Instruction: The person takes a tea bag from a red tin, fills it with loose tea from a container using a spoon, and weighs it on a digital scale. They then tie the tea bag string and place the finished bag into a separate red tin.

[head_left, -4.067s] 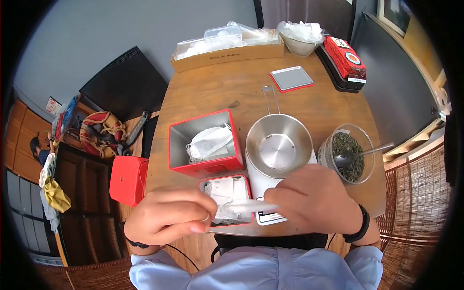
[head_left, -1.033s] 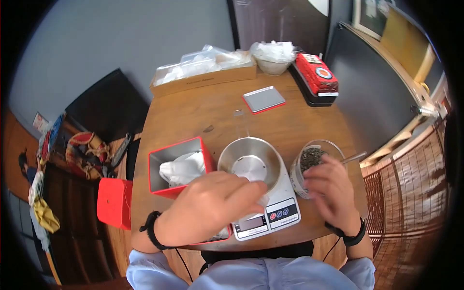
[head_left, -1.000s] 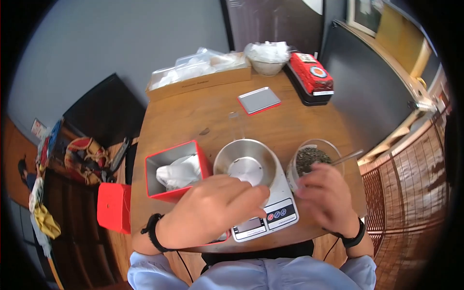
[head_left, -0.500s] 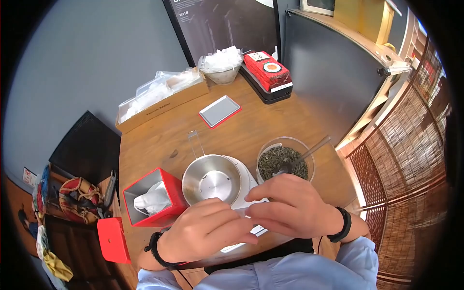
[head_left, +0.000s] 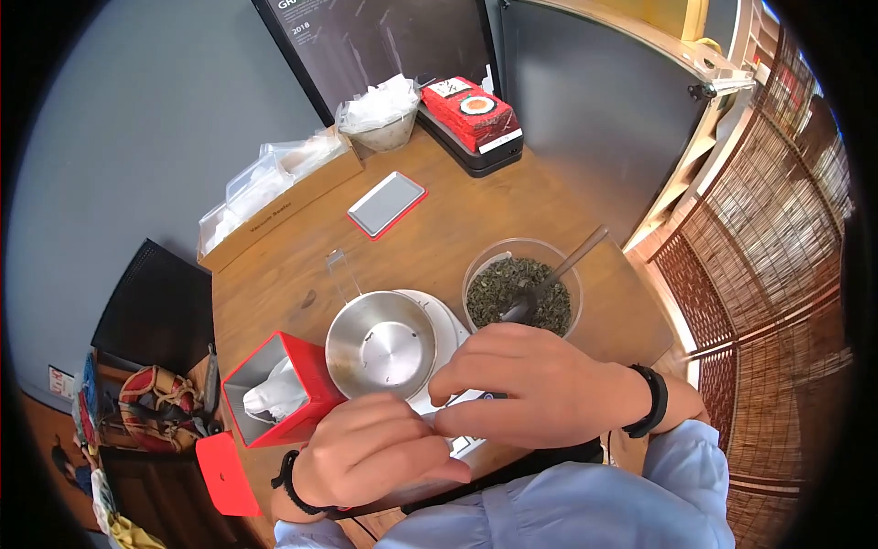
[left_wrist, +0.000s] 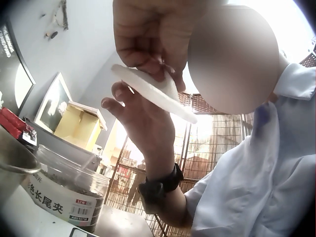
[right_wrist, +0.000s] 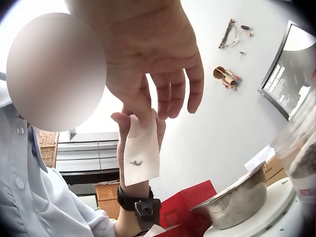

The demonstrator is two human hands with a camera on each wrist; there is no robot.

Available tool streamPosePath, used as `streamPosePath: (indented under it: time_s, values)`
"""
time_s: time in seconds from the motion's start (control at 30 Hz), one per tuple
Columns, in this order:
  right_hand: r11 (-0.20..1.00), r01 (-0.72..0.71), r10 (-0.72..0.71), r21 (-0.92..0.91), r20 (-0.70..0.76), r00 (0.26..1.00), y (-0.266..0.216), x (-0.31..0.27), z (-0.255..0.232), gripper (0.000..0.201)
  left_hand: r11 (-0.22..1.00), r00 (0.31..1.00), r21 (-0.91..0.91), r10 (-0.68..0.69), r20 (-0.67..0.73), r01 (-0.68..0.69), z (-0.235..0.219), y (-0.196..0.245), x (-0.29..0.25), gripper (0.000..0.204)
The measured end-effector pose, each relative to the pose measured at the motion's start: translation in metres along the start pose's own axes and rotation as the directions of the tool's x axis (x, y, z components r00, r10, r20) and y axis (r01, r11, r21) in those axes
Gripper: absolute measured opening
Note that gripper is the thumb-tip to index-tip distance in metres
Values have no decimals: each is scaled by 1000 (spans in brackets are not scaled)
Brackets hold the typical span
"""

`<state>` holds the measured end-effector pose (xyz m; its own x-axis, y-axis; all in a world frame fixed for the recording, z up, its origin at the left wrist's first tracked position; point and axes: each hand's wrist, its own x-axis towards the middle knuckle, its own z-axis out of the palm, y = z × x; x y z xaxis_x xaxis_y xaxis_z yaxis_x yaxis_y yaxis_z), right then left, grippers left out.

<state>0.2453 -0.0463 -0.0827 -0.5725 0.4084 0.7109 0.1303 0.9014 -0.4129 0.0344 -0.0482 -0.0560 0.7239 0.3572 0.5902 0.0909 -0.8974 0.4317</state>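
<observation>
A flat white pouch (left_wrist: 148, 91) with a small dark mark on one face (right_wrist: 142, 155) is held between both hands. My left hand (head_left: 370, 448) grips it from one side with thumb and fingers. My right hand (head_left: 540, 384) pinches its upper edge with thumb and forefinger, the other fingers loosely extended. The head view hides the pouch behind the hands. Beyond them a steel pan (head_left: 380, 343) sits on a white scale (head_left: 445, 322). The clear jar (head_left: 574, 306) of dark dried leaves, a spoon (head_left: 581, 252) standing in it, is beyond my right hand.
An open red tin (head_left: 320, 380) holding white pouches stands left of the pan. A red lid (head_left: 229, 476) lies farther left. At the back are a tray-like lid (head_left: 388, 205), a cardboard box (head_left: 293, 206), a bag-filled bowl (head_left: 380, 137) and a red packet (head_left: 471, 114).
My right hand has moved from beside the jar over to my left hand, and the two now meet at the pouch. The head view has turned right.
</observation>
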Motion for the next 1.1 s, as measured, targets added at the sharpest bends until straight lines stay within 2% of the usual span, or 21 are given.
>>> streamPosePath:
  time_s: [0.2, 0.27, 0.3, 0.37, 0.4, 0.47, 0.5, 0.57, 0.6, 0.67, 0.7, 0.77, 0.87, 1.1]
  values:
    - [999, -4, 5, -41, 37, 999, 3, -2, -3, 15, 998, 1000, 51, 30, -6, -29, 0, -3, -1, 30]
    - [996, 0, 4, -95, 50, 999, 5, -4, -6, 13, 980, 992, 157, -126, 6, 124, 0, 1, -2, 35]
    - [995, 0, 5, -95, 52, 999, 4, -5, -7, 13, 980, 992, 156, -126, 4, 124, -1, 1, -1, 35]
    - [991, -30, 39, -129, 68, 997, 3, -6, -10, 13, 931, 950, 300, -264, 166, 207, -3, 2, 1, 40]
    - [992, -26, 35, -125, 74, 997, 3, -7, -9, 13, 930, 950, 301, -268, 159, 212, -3, 2, 2, 40]
    - [974, -5, 25, -229, 87, 996, 5, -10, -8, 15, 877, 920, 423, -336, 202, 228, -2, 4, 3, 46]
    - [975, 0, 21, -223, 90, 996, 6, -11, -7, 15, 874, 919, 426, -342, 197, 234, -1, 4, 2, 46]
    - [978, -11, 26, -206, 71, 997, 9, -13, -6, 15, 909, 947, 280, -321, 2, 308, 1, 2, 0, 55]
    - [978, -11, 26, -206, 71, 997, 9, -14, -5, 15, 909, 947, 280, -322, 2, 308, 1, 4, 2, 55]
    - [981, -2, 5, -196, 14, 1000, 9, -14, -1, 16, 892, 897, 172, -435, 75, 418, 1, 8, 7, 65]
    - [980, -6, 8, -199, 12, 1000, 9, -13, 0, 16, 894, 898, 171, -432, 79, 415, 2, 7, 8, 65]
    - [983, 31, -36, -180, -24, 999, 10, -12, 3, 17, 883, 858, 89, -469, 208, 461, 5, 3, 8, 64]
    - [987, 44, -46, -153, -10, 999, 11, -13, 5, 18, 854, 831, 39, -515, 209, 519, 12, -4, -1, 67]
    - [973, 2, 9, -229, 46, 999, 9, -15, -3, 17, 907, 877, 104, -421, 232, 408, 8, -11, -1, 47]
